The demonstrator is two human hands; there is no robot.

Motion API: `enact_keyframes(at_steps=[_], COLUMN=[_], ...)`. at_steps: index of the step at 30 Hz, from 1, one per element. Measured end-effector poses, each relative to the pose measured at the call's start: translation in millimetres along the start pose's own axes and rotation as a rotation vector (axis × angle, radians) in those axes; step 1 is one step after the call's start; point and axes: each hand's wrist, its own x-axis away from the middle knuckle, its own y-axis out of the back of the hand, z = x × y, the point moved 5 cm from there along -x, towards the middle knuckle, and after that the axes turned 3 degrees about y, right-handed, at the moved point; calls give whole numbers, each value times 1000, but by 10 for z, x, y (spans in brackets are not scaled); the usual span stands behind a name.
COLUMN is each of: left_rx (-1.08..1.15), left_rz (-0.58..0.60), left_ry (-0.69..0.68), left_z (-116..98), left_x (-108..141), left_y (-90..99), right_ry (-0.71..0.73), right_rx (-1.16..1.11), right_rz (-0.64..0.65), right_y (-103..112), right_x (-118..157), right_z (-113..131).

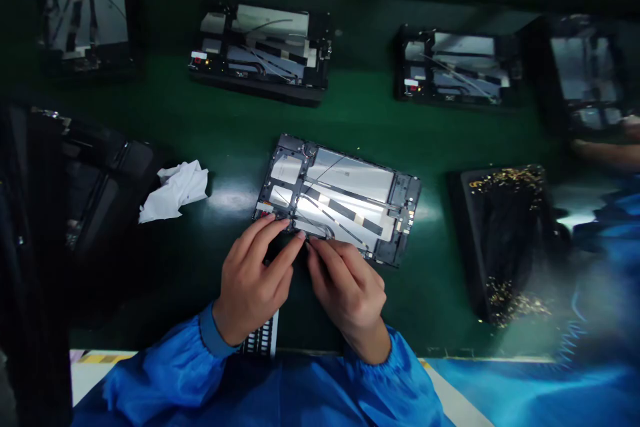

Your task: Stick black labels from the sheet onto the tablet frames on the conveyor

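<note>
An opened tablet (353,170) lies on the green bench in front of me, its silvery battery area, dark tapes and thin cables exposed. Along its near edge, toward the lower left corner, my left hand (255,277) rests with fingers stretched out and apart, the tips touching the frame. Close beside those fingertips, my right hand (350,283) pinches at the same edge, thumb against forefinger. Whatever the pinch holds is too small or hidden to make out. A thin black cable (327,230) curves just above the right fingertips.
Left of the tablet lies a crumpled white tissue (177,190). More opened tablets (263,50) sit along the far side. On the right stands a black tray (507,247) with small gold-coloured bits. A slotted strip (263,340) shows below my left wrist. Another person's arm (607,153) is blurred at right.
</note>
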Motion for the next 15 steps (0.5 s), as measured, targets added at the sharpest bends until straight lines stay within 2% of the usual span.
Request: enact_keyframes(at_steps=[15], left_rx=[-46], left_rz=[-13], left_ry=[-22], left_z=[-25], left_x=[5], left_y=[0], right_ry=[-42], right_rx=[-12], right_rz=[-25], right_y=[29], right_x=[-28], right_z=[11])
